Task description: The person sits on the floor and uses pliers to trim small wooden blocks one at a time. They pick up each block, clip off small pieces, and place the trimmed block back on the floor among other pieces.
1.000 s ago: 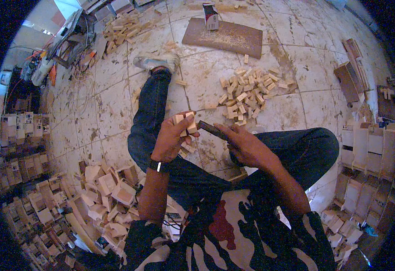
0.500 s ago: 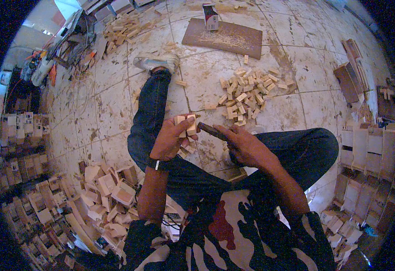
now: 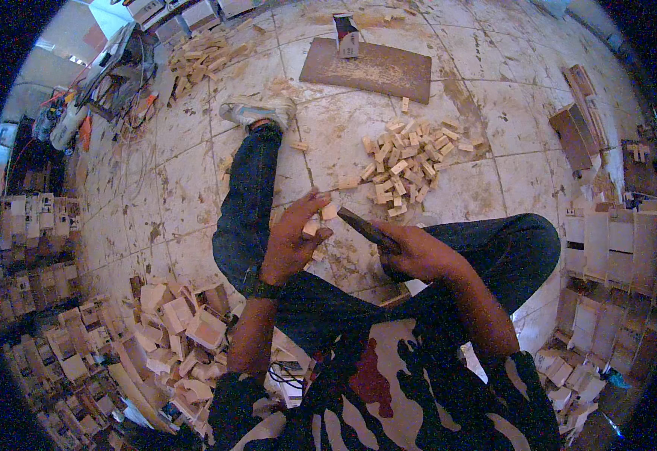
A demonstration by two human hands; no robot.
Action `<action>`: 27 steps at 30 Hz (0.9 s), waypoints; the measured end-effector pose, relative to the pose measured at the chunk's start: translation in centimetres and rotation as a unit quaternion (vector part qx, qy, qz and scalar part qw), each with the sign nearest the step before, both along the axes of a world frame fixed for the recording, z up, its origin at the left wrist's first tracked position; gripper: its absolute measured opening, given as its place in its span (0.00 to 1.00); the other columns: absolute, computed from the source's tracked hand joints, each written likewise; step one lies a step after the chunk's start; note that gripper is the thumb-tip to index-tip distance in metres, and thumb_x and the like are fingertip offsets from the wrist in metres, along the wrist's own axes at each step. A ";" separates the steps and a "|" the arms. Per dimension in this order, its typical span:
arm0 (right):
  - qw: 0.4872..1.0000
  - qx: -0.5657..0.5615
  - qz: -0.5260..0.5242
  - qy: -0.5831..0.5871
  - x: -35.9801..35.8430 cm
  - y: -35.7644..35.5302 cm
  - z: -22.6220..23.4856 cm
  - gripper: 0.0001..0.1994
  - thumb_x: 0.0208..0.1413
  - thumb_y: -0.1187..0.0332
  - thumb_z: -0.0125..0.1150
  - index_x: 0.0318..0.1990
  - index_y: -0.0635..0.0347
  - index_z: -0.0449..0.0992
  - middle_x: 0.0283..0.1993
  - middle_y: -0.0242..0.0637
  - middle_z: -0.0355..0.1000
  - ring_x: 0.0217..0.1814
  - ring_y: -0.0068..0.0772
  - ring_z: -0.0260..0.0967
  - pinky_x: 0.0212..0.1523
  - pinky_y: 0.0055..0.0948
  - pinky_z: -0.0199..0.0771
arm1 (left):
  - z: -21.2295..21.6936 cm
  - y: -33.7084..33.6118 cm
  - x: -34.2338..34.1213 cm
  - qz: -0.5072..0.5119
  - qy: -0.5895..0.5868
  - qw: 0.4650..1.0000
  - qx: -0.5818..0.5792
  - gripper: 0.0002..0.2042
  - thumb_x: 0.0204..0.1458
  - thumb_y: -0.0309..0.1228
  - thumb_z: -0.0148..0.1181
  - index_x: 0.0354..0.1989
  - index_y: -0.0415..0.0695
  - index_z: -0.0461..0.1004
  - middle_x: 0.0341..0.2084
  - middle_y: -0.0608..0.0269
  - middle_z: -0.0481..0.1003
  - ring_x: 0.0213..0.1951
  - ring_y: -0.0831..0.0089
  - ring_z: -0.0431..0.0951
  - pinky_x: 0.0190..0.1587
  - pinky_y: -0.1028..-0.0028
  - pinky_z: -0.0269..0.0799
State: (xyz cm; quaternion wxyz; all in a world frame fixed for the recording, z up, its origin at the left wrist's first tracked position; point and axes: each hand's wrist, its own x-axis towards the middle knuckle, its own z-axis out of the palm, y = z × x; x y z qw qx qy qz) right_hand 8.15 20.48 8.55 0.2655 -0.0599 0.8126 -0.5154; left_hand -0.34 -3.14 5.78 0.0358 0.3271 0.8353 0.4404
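Observation:
Small pale wooden blocks [image 3: 329,211] sit between the fingers and thumb of my left hand [image 3: 287,242], which is closed on them over the gap between my legs. Its palm has turned partly away, so part of the grip is hidden. My right hand [image 3: 420,253] is wrapped round a dark, flat, narrow bar [image 3: 362,227]; its exact kind does not show. The far end of the bar points at the blocks, with a small gap between them. Beyond my hands, a heap of similar small wooden blocks [image 3: 400,167] lies on the tiled floor.
A brown board [image 3: 388,71] dusted with shavings lies farther off, a small carton [image 3: 346,41] standing on it. Bigger wood offcuts [image 3: 193,319] are piled at my left. Stacked wooden pieces [image 3: 606,244] line the right. Tools and cables [image 3: 110,83] lie at far left.
My left hand has rolled over and its fingers have spread around the blocks, shifting them in the grip. The bar in my right hand has drawn slightly to the right.

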 end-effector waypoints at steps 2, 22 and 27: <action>0.998 -0.065 -0.003 -0.016 0.2 0.1 0.1 0.30 0.46 0.74 0.57 0.61 0.57 0.59 0.41 0.40 0.70 0.42 0.36 0.67 0.45 0.34 0.68 | 0.3 0.2 0.3 -0.003 -0.001 1.000 -0.010 0.16 0.49 0.29 0.62 0.48 0.45 0.72 0.45 0.55 0.74 0.48 0.61 0.75 0.50 0.65 0.70; 0.992 -0.037 -0.107 0.061 1.1 -1.3 -3.2 0.33 0.51 0.75 0.55 0.65 0.58 0.50 0.52 0.45 0.66 0.50 0.40 0.66 0.50 0.36 0.67 | 0.1 3.5 2.6 0.297 -0.454 0.765 0.346 0.11 0.53 0.29 0.59 0.39 0.34 0.72 0.34 0.58 0.75 0.33 0.71 0.77 0.39 0.71 0.77; 0.985 0.071 -0.112 0.107 1.3 -3.0 -3.9 0.35 0.50 0.78 0.52 0.66 0.57 0.47 0.51 0.55 0.63 0.50 0.55 0.65 0.50 0.40 0.67 | -0.4 3.9 2.8 0.258 -0.559 0.650 0.445 0.09 0.54 0.30 0.57 0.36 0.36 0.71 0.33 0.57 0.75 0.35 0.68 0.77 0.41 0.67 0.79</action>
